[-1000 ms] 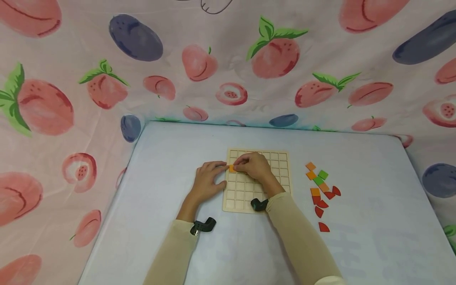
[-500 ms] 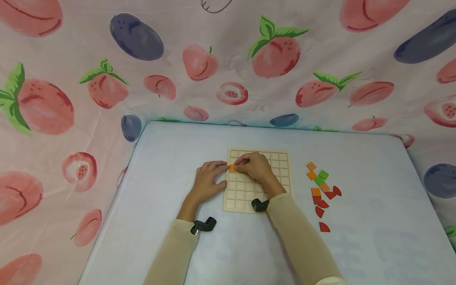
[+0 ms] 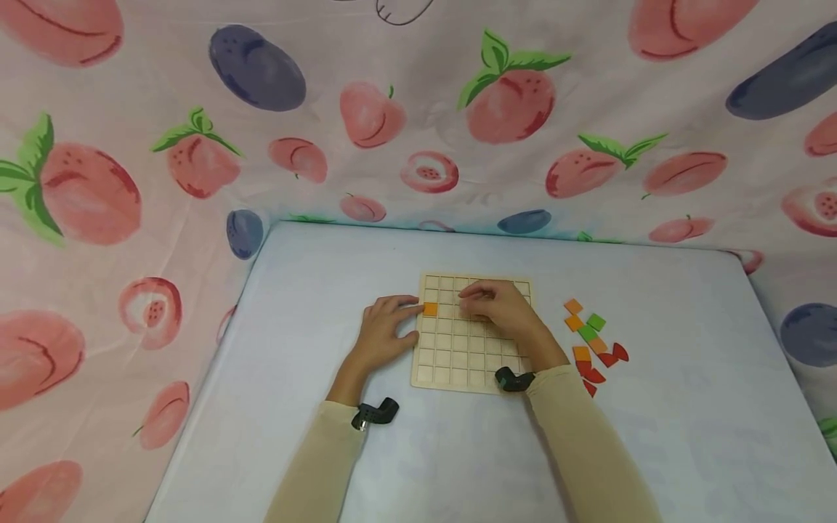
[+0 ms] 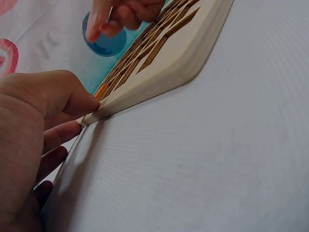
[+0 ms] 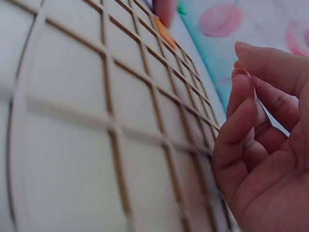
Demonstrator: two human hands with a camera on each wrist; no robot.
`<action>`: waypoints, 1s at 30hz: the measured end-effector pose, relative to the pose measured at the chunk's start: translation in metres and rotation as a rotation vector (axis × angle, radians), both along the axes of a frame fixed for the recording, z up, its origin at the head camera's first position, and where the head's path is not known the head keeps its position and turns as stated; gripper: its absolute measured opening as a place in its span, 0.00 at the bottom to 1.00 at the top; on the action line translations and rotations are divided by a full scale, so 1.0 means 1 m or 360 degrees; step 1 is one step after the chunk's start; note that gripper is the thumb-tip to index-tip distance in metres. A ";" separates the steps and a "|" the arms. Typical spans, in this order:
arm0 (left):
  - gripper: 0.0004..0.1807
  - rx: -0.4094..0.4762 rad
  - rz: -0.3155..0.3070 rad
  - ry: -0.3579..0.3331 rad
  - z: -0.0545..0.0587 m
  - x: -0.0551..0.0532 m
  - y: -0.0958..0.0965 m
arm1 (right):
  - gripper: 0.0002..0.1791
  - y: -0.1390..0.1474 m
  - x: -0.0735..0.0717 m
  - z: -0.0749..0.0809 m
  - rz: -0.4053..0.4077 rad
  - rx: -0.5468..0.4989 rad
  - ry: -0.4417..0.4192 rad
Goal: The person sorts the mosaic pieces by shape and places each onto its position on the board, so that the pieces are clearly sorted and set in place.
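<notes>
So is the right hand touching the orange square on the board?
Apart: the head view shows bare board between the right hand and orange square.

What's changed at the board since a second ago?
The right hand has let go of the orange tile and moved right across the board; no tile shows in it. The right sleeve now hides the lowest red piece. The orange tile stays in the left column, the left hand at the board's edge, the visible loose pieces unmoved.
</notes>
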State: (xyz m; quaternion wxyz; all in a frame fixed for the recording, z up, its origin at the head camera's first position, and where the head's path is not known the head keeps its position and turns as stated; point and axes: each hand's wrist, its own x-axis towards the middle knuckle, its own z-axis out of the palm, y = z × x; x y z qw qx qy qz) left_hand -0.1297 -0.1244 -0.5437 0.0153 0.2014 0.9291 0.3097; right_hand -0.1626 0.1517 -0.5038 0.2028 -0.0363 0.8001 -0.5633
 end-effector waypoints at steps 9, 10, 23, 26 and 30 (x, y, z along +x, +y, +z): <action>0.28 0.0012 0.0006 0.0011 0.001 0.001 -0.001 | 0.21 0.053 0.012 0.022 -0.0101 0.0130 0.0124; 0.28 0.0013 0.0004 0.0013 0.002 0.001 -0.001 | 0.21 0.058 0.013 0.024 -0.0117 0.0159 0.0137; 0.28 -0.0019 0.0006 -0.0004 0.003 0.001 0.000 | 0.23 0.123 0.026 0.035 -0.0269 0.0573 0.0268; 0.28 -0.0021 -0.0001 -0.0002 0.003 0.001 0.000 | 0.25 0.136 0.028 0.034 -0.0297 0.0676 0.0241; 0.28 -0.0020 -0.0005 0.0007 0.002 0.001 0.000 | 0.26 0.150 0.029 0.029 -0.0351 0.0780 0.0176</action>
